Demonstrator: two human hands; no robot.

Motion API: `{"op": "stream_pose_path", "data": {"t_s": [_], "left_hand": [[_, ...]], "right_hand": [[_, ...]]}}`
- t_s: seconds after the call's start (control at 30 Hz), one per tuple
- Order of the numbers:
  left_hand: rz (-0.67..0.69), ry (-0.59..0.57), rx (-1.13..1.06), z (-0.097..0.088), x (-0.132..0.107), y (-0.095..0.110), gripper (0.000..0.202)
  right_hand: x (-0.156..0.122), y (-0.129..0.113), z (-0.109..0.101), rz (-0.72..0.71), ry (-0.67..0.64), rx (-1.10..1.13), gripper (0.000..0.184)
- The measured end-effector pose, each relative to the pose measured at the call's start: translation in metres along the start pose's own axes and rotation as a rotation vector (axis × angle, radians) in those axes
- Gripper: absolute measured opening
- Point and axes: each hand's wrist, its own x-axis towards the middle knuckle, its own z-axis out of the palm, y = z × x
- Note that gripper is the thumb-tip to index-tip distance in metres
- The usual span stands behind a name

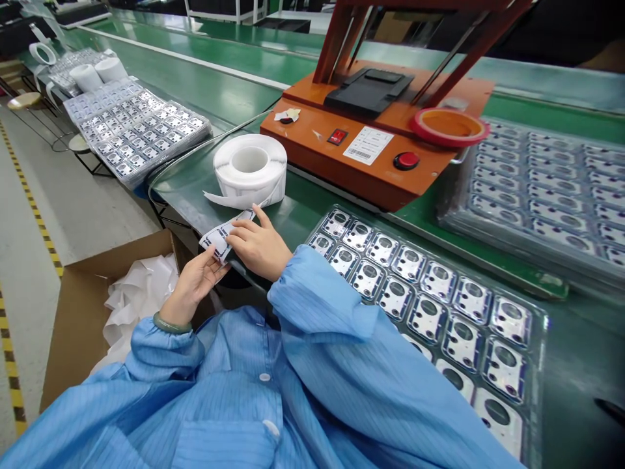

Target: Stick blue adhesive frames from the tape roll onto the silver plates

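Between my two hands is a strip of printed white labels (218, 238), in front of a large label roll (250, 170) that stands on the green bench. My left hand (198, 277) pinches the near end of the strip between thumb and fingers. The fingers of my right hand (261, 244) are bent over the strip's upper part, thumb and forefinger close together at its edge. To the right of my right hand lies a clear plastic tray (537, 365) holding rows of silver plates (424, 316) with round holes; my right sleeve covers part of it.
An orange machine (312, 140) with a red tape roll (449, 127) stands behind. More filled trays are stacked right (532, 189) and left (141, 127). Below on the left, a cardboard box (78, 306) holds crumpled white backing paper (141, 293).
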Motion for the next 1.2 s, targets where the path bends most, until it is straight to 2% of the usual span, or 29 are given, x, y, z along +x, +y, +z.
{"op": "stream_pose_path", "data": {"t_s": [0.23,0.47,0.67,0.77,0.9,1.07,1.13,1.2], "left_hand": [[0.098,0.065,0.044,-0.002,-0.004,0.001,0.002],[0.207,0.123,0.057,-0.008,-0.005,-0.001,0.018],[0.385,0.098,0.049,-0.005,-0.011,-0.005,0.027],[0.5,0.126,0.095,-0.004,-0.015,-0.009,0.033],[0.662,0.218,0.225,-0.01,-0.016,-0.014,0.033],[0.858,0.333,0.441,-0.015,-0.018,-0.013,0.023],[0.976,0.39,0.603,-0.015,-0.021,-0.011,0.017],[1.155,0.433,0.826,-0.014,-0.024,-0.009,0.012]], "right_hand": [[-0.001,0.0,0.008,-0.024,0.024,-0.039,0.027],[-0.002,0.0,0.01,-0.02,0.024,-0.072,0.028],[-0.003,0.0,0.012,-0.006,0.018,-0.062,0.028],[-0.004,0.0,0.012,0.0,0.017,-0.054,0.028],[-0.004,0.0,0.012,0.005,0.011,-0.053,0.029],[-0.003,-0.001,0.012,0.01,0.0,-0.053,0.028],[-0.003,-0.001,0.012,0.012,-0.001,-0.053,0.028],[-0.003,-0.001,0.013,0.012,0.0,-0.054,0.028]]}}
